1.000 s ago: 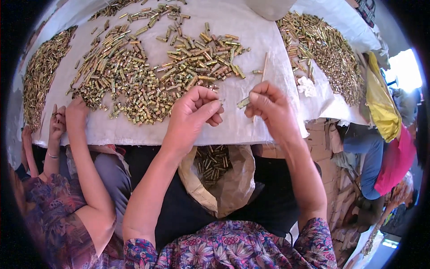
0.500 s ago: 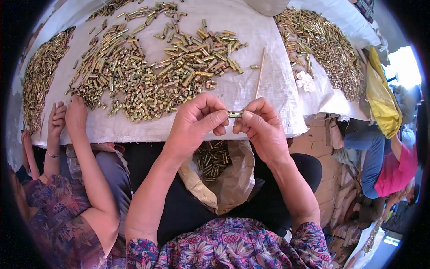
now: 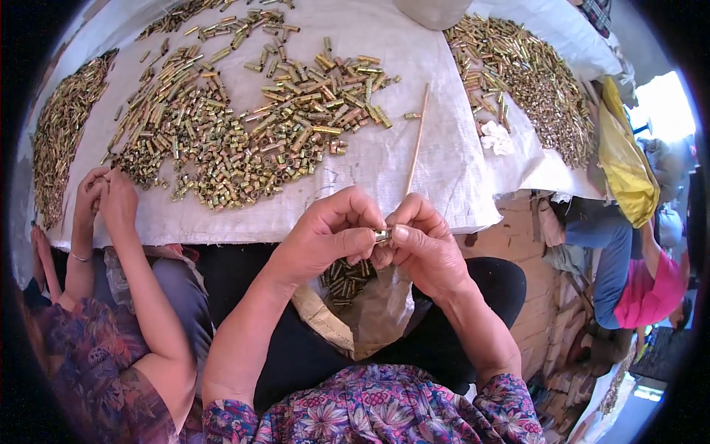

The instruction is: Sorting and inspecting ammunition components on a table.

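Note:
Between both hands, over the table's front edge, is a small brass-coloured metal sleeve [image 3: 382, 235] with a dark slot in it. My left hand [image 3: 322, 238] pinches its left end between thumb and forefinger. The right end is in a pinch of my right hand [image 3: 431, 248], with the other fingers curled beneath. Much of the sleeve is hidden by my fingertips. Below my hands an open paper-like bag [image 3: 323, 320] stands at my lap, with several similar metal pieces [image 3: 344, 285] inside. Loose short rings and longer sleeves form a large pile [image 3: 244, 148] on the white-covered table [image 3: 458, 174].
A thin stick [image 3: 418, 137] lies right of the pile. More heaps of metal pieces [image 3: 529, 81] spread at the right and far left. Beside me on the left, a co-worker's hands [image 3: 111, 196] work at the table edge. A yellow sack [image 3: 625, 155] hangs at the right.
Both my hands have come down and nearer to me with the sleeve, which is now more covered by my fingers. The co-worker's two hands have come together.

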A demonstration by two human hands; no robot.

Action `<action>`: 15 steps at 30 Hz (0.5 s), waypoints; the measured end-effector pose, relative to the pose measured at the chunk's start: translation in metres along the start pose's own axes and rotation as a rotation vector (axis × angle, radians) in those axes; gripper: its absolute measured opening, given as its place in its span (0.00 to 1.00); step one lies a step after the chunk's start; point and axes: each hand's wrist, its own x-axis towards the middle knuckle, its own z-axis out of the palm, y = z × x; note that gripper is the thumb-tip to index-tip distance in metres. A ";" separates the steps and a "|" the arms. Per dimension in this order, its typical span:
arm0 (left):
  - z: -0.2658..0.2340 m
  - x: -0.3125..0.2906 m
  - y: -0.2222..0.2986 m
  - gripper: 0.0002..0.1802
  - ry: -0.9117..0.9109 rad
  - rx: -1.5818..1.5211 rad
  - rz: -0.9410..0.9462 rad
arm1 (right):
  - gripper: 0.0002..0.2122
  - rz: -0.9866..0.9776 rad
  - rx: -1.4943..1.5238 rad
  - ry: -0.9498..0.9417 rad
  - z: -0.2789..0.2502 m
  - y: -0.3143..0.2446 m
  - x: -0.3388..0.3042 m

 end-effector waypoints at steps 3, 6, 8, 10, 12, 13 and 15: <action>-0.001 -0.002 0.002 0.08 0.041 -0.013 -0.016 | 0.07 0.001 0.022 -0.008 0.001 -0.001 -0.001; -0.002 0.002 0.007 0.08 0.156 0.010 -0.020 | 0.07 0.052 -0.278 -0.028 0.000 -0.017 0.005; -0.005 0.000 0.009 0.09 0.156 0.269 -0.063 | 0.07 -0.226 -1.129 0.076 -0.010 -0.041 0.028; -0.006 0.001 0.011 0.11 0.140 0.523 -0.101 | 0.06 -0.393 -1.386 0.256 -0.031 -0.057 0.059; -0.004 0.002 0.011 0.14 -0.032 0.809 -0.119 | 0.07 -0.547 -1.784 0.292 -0.051 -0.077 0.085; -0.001 0.002 0.011 0.15 -0.045 0.810 -0.133 | 0.07 -0.549 -1.784 0.294 -0.065 -0.081 0.099; 0.005 0.004 0.022 0.14 -0.003 0.889 -0.124 | 0.08 -0.804 -2.041 0.133 -0.082 -0.086 0.120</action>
